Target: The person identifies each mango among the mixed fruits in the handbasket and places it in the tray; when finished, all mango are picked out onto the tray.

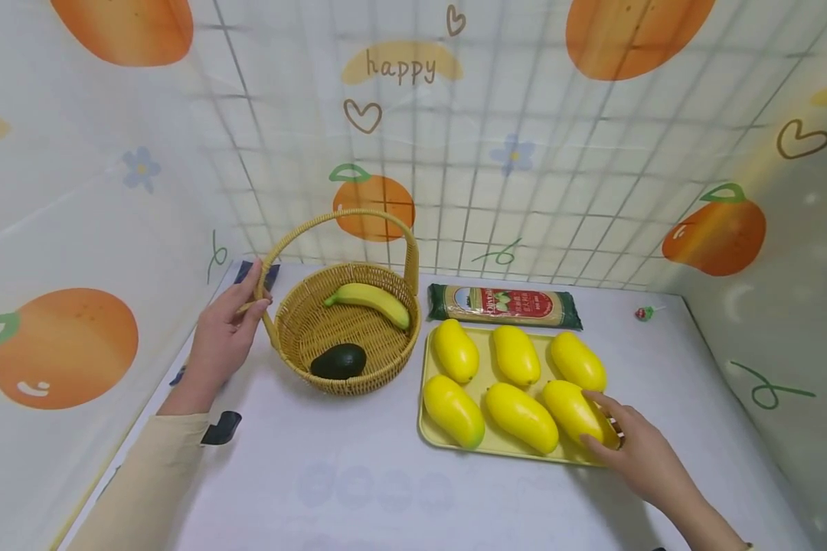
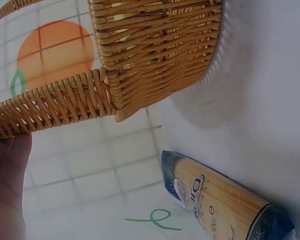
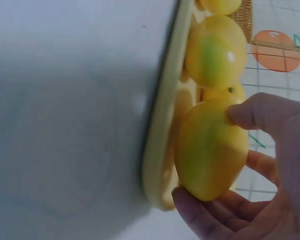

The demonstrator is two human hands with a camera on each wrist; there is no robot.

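Note:
In the head view my left hand [image 1: 226,330] holds the left side of the handle of a wicker basket [image 1: 289,314]. A banana [image 1: 375,300] and a dark avocado [image 1: 339,361] lie inside the basket. My right hand [image 1: 635,448] grips a yellow mango [image 1: 573,409] at the front right corner of a pale yellow tray [image 1: 430,438]. The right wrist view shows thumb and fingers around this mango [image 3: 210,150], its underside partly hidden by the fingers. Several other mangoes, such as the front left one [image 1: 453,412], lie in two rows on the tray.
Behind the tray lies a green-ended pasta packet [image 1: 503,304]. A blue-ended spaghetti packet [image 2: 215,200] lies left of the basket, mostly hidden in the head view. A small lollipop [image 1: 644,313] is at the back right. A fruit-print curtain over a wire grid [image 1: 496,207] encloses the table.

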